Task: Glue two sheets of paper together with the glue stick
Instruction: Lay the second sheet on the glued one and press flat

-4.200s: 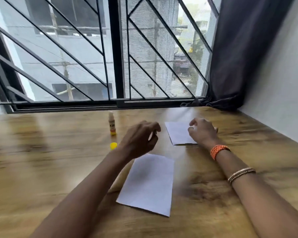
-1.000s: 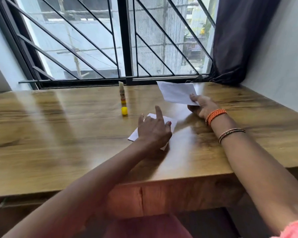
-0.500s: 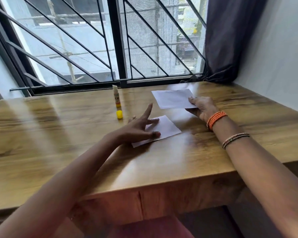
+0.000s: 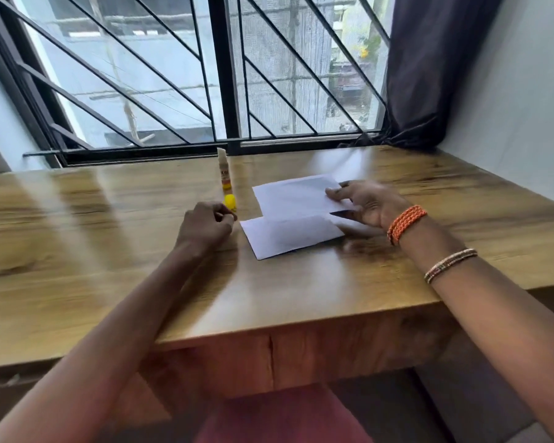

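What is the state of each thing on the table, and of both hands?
glue stick: upright, uncapped.
yellow cap: off, on the table beside the stick.
near sheet: flat on the table.
far sheet: right edge pinched, slightly lifted.
left hand: fingers curled, holding nothing.
right hand: pinches far sheet.

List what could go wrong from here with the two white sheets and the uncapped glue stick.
1. The right hand pinches the far white paper sheet by one edge only, while the near white paper sheet lies unheld on the glossy wooden table. They may well land crooked, or the near one may slide.
2. The uncapped white glue stick stands upright close to the curled left hand. A nudge could topple it or send its round yellow cap rolling.
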Tool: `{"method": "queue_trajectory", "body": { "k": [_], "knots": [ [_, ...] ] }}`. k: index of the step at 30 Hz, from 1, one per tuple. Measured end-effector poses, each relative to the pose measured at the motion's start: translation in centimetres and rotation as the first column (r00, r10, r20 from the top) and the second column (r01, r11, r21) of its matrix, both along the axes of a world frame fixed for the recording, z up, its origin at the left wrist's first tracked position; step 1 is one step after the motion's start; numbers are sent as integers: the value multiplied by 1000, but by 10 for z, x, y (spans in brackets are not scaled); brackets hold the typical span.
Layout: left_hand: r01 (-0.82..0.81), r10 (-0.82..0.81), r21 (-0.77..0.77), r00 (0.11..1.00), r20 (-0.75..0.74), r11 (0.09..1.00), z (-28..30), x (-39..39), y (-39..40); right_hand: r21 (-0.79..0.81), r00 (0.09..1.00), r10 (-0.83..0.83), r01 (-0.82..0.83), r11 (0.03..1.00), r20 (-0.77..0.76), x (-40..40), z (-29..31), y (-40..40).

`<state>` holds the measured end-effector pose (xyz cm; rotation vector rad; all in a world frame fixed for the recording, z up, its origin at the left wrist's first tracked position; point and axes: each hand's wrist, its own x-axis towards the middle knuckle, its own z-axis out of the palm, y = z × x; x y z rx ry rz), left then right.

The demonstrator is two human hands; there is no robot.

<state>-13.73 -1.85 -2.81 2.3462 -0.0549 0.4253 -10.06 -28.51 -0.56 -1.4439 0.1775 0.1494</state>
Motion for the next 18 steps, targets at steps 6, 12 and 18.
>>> {"method": "queue_trajectory", "body": {
  "k": [6, 12, 18],
  "knots": [
    [-15, 34, 148, 991, -130, 989, -4, 0, 6, -124, 999, 40, -41, 991, -15, -8, 4, 11],
    [-25, 46, 162, 991, -127, 986, -7, 0, 3, -136, 990, 118, -128, 982, -77, -7, 9, 9],
    [-68, 99, 196, 983, -152, 978, -7, 2, 4, -101, 985, 125, -138, 985, -122, -9, 6, 11]
  ]
}}
